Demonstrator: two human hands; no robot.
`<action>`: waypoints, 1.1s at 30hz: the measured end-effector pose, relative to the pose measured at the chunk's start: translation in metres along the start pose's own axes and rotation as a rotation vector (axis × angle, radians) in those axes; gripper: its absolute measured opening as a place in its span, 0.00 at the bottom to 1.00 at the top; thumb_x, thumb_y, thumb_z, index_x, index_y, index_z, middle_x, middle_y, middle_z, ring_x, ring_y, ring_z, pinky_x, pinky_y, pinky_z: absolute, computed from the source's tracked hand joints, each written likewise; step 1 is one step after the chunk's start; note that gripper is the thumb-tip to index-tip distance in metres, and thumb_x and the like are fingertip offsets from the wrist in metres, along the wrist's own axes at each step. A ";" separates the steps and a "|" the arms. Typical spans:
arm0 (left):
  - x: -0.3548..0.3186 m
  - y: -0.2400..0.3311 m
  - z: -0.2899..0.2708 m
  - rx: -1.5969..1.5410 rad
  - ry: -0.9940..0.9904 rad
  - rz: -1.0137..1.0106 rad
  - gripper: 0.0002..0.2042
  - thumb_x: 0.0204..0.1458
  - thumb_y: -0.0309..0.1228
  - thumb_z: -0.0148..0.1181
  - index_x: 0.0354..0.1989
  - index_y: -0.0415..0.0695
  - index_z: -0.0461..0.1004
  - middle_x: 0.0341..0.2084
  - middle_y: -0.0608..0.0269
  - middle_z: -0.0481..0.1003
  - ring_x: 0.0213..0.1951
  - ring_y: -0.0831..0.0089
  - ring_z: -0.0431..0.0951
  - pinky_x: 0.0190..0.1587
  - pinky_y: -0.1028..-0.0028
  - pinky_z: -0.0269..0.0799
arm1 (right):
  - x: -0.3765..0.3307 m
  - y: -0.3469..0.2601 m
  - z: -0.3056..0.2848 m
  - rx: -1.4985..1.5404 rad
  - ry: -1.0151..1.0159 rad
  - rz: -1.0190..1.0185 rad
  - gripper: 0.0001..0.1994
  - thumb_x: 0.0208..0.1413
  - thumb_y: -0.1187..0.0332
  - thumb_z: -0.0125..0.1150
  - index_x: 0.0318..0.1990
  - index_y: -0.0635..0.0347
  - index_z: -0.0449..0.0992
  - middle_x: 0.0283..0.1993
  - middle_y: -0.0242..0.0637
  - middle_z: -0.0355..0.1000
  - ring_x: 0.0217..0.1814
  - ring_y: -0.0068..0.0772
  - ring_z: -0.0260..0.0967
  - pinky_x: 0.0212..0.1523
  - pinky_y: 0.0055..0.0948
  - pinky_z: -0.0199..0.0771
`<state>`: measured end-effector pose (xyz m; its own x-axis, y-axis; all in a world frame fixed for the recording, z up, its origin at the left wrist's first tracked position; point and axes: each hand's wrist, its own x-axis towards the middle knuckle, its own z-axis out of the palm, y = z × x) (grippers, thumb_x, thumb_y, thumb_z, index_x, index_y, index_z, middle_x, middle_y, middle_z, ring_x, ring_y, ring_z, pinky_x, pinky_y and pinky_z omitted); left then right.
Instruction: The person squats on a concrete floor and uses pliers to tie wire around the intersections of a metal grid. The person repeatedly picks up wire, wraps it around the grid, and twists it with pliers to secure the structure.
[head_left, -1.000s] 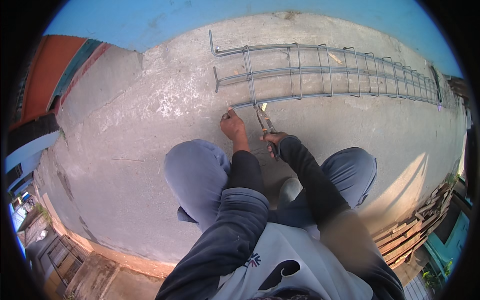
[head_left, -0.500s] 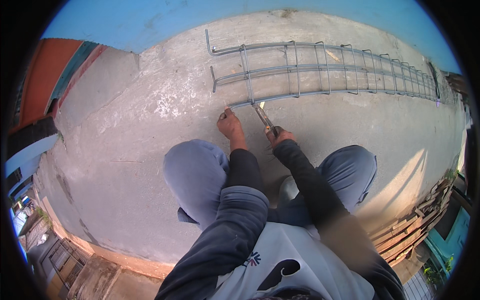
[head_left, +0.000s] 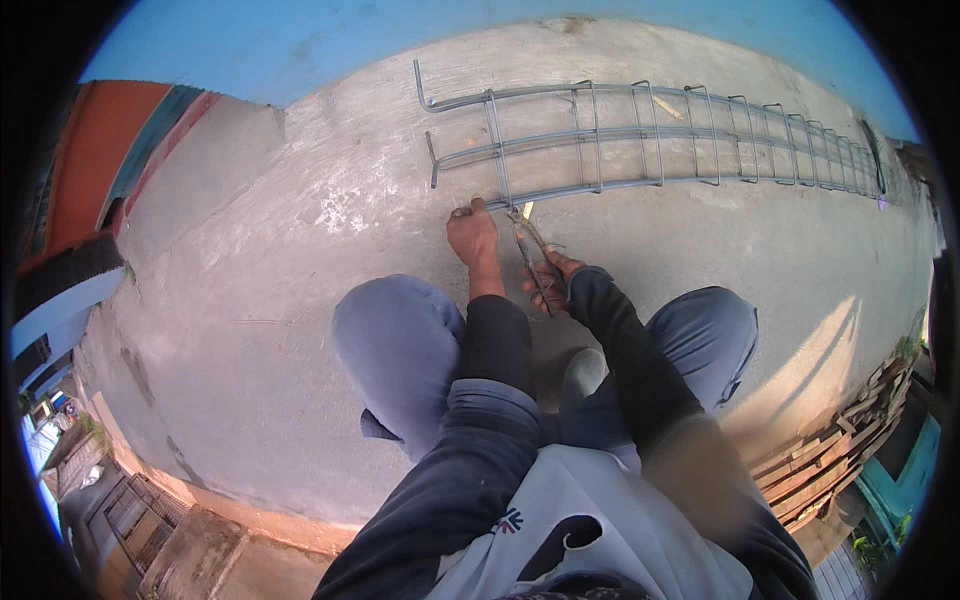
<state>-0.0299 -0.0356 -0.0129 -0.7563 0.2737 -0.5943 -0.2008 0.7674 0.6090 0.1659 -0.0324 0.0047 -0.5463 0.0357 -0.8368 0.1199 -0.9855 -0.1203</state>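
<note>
Cage (head_left: pixel 651 132): lying on the concrete (head_left: pixel 270 380), on the far side of the knees (head_left: pixel 395 345); stretching from about the middle away to the far right; made up of long steel bars with square rings around them.
Near bar (head_left: pixel 630 184): running along the near side of the cage, with a left end just short of the left knee's line.
End ring (head_left: pixel 500 149): crossing the bars close to the left end; meeting the near bar right by the tip of the pincers (head_left: pixel 523 240).
Left hand (head_left: pixel 474 238): narrowed around the left end of the near bar, seemingly to steady it.
Right hand (head_left: pixel 550 280): holding the pincers loosely, handles spread, tip touching or almost touching the crossing.
Yellow scrap (head_left: pixel 528 210): just right of the pincers' tip, beside the near bar.
Done: by the look of it, bars and rings brought into shape along the visible length.
Left: probably the joint of end ring and near bar, judged unfinished; too small to tell whether tied at other crossings.
Planks (head_left: pixel 815 475): piled at the near right, well apart from the cage.
</note>
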 end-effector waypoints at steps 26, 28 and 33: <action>-0.049 -0.008 0.064 -0.645 -0.385 -0.374 0.11 0.60 0.35 0.58 0.36 0.39 0.69 0.19 0.67 0.65 0.19 0.75 0.66 0.20 0.71 0.70 | -0.040 0.038 0.025 -1.482 0.865 -0.276 0.29 0.54 0.52 0.60 0.55 0.66 0.62 0.47 0.57 0.74 0.51 0.63 0.71 0.54 0.45 0.71; -0.046 -0.011 0.061 -0.554 -0.434 -0.386 0.14 0.59 0.38 0.58 0.37 0.36 0.71 0.22 0.63 0.69 0.21 0.72 0.70 0.23 0.67 0.73 | -0.033 0.029 0.032 -1.442 0.826 -0.087 0.32 0.55 0.48 0.59 0.56 0.65 0.61 0.46 0.56 0.75 0.52 0.60 0.72 0.55 0.45 0.71; -0.010 0.002 0.022 0.470 -0.489 0.162 0.27 0.56 0.48 0.58 0.40 0.28 0.75 0.33 0.48 0.77 0.33 0.61 0.79 0.38 0.66 0.76 | -0.037 0.019 0.045 -1.315 0.644 -0.154 0.26 0.58 0.45 0.55 0.43 0.65 0.73 0.40 0.54 0.77 0.47 0.54 0.75 0.47 0.45 0.74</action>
<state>-0.0091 -0.0236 -0.0173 -0.3649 0.5508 -0.7506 0.2649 0.8343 0.4835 0.1515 -0.0600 0.0574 -0.2099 0.5372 -0.8169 0.9392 -0.1215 -0.3212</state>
